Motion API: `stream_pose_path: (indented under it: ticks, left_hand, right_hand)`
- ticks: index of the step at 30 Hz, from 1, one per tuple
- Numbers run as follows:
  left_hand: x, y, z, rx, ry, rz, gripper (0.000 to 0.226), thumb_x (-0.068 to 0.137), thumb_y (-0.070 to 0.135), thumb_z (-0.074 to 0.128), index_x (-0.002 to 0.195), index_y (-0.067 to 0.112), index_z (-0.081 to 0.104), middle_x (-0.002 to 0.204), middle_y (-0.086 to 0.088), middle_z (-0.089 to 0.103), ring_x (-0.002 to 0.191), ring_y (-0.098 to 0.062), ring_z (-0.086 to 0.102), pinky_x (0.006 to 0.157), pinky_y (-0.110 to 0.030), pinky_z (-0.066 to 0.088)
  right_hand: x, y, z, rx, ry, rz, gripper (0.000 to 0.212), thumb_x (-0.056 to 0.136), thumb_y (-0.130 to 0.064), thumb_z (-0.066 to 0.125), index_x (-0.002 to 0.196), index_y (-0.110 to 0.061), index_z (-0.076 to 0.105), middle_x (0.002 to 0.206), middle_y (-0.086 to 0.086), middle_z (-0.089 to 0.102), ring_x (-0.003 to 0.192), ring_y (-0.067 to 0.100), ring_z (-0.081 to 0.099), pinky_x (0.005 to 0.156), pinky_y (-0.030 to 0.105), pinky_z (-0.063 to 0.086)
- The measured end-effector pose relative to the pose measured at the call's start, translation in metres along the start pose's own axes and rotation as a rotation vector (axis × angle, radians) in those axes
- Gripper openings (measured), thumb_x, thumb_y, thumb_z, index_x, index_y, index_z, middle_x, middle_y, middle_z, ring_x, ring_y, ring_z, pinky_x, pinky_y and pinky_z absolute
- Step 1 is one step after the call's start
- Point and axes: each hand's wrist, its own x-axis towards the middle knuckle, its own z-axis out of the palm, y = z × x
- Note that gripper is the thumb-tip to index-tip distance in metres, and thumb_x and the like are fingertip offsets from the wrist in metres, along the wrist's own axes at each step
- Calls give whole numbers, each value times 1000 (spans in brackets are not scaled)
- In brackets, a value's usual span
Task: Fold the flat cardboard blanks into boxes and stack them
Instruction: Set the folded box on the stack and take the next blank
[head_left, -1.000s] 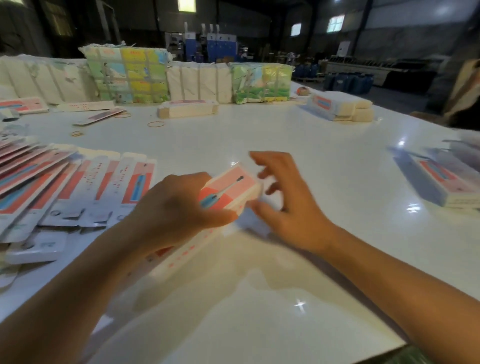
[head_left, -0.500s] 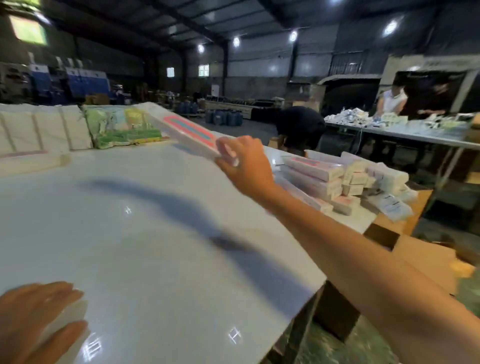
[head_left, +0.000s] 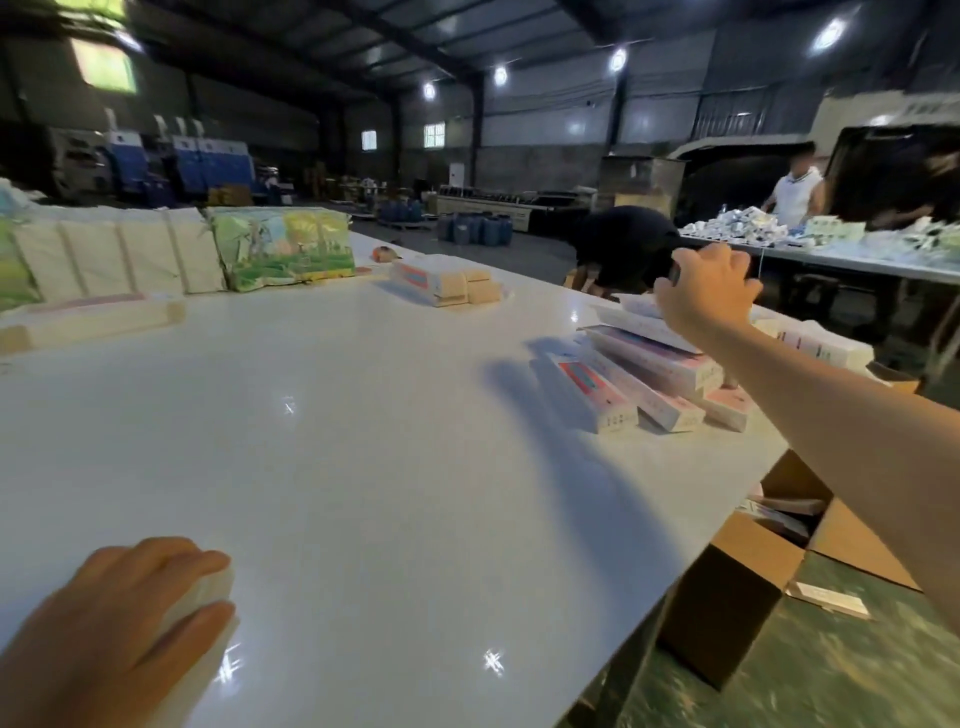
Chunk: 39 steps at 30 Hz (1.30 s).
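The right hand, at the right of the frame with its arm stretched out, rests on the top box of the stack of folded boxes; its fingers curl over the far edge, but whether they actually grip the box cannot be told. The stack sits at the right edge of the white worktop, the boxes lying at loose angles on one another, pink and blue print on their faces. The left hand, at the lower left, lies on a pale blank or box, fingers fairly straight and the thumb beside it.

Farther out, toward the upper middle, a smaller group of boxes lies on the worktop. Wrapped white and green packs line the upper left, with one long box in front of them. Below the worktop's right edge stands an open brown carton. In the upper right, people stand at another table heaped with goods.
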Motion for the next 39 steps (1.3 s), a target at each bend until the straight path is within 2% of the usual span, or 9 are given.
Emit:
stream_pose_path:
  ticks: [3, 7, 12, 21, 26, 30, 33, 36, 39]
  left_hand:
    - [7, 18, -19, 26, -52, -63, 34, 71, 50, 43, 98, 31, 52, 97, 15, 50, 79, -22, 56, 64, -44, 52]
    - [6, 29, -31, -6, -169, -145, 48, 73, 51, 33, 95, 26, 67, 99, 10, 61, 92, -23, 55, 81, -32, 43]
    - [2, 23, -28, 58, -234, -151, 50, 86, 52, 36, 121, 25, 60, 124, 7, 55, 110, -18, 46, 95, -28, 34]
    - [1, 15, -21, -7, -204, -140, 34, 91, 38, 52, 121, 23, 60, 124, 4, 55, 113, -17, 45, 97, -35, 37]
    - [18, -19, -62, -251, 89, -506, 27, 85, 36, 57, 105, 21, 67, 108, 4, 64, 95, -15, 59, 85, -27, 46]
    - [26, -97, -104, 109, -167, -908, 32, 82, 39, 58, 101, 14, 60, 103, -5, 63, 86, -21, 59, 71, -30, 48]
    - [12, -128, -109, 250, -408, -997, 58, 78, 61, 61, 102, 9, 56, 100, -7, 59, 85, -20, 54, 69, -27, 41]
    - [17, -135, -104, 39, -352, -1086, 46, 72, 46, 76, 87, 8, 55, 88, -7, 63, 71, -17, 55, 57, -27, 40]
    - [28, -132, -104, -97, -309, -1176, 48, 71, 25, 82, 105, 0, 59, 101, -14, 61, 78, -23, 55, 67, -33, 45]
  right_hand:
    - [-28, -83, -23, 342, 19, -256, 35, 92, -25, 50, 124, -16, 60, 130, 13, 52, 120, 35, 43, 97, 47, 38]
    - [-131, -177, -31, 718, -182, -682, 22, 89, -21, 56, 105, -16, 71, 108, 5, 68, 92, 18, 59, 81, 29, 43]
    - [-262, -214, 6, 572, -608, -1006, 25, 94, -22, 50, 103, -12, 70, 112, 9, 64, 104, 29, 55, 87, 36, 44]
    - [-277, -213, 15, 609, -576, -1045, 19, 91, -18, 53, 97, -13, 70, 111, 3, 63, 101, 27, 53, 85, 36, 43]
    - [-277, -214, 14, 673, -557, -1036, 14, 89, -15, 58, 91, -13, 71, 107, 5, 66, 99, 30, 57, 84, 36, 45]
    - [-278, -213, 13, 686, -556, -1037, 15, 89, -14, 57, 91, -12, 72, 112, 5, 66, 101, 29, 58, 85, 36, 45]
    - [-278, -213, 12, 684, -569, -1034, 15, 91, -17, 56, 92, -14, 71, 115, 4, 65, 103, 27, 57, 86, 35, 43]
    - [-278, -213, 12, 676, -564, -1040, 16, 91, -17, 55, 93, -13, 71, 111, 3, 65, 100, 28, 56, 84, 34, 43]
    - [-277, -213, 13, 665, -568, -1033, 18, 92, -18, 55, 96, -13, 71, 102, 4, 64, 96, 27, 54, 81, 33, 42]
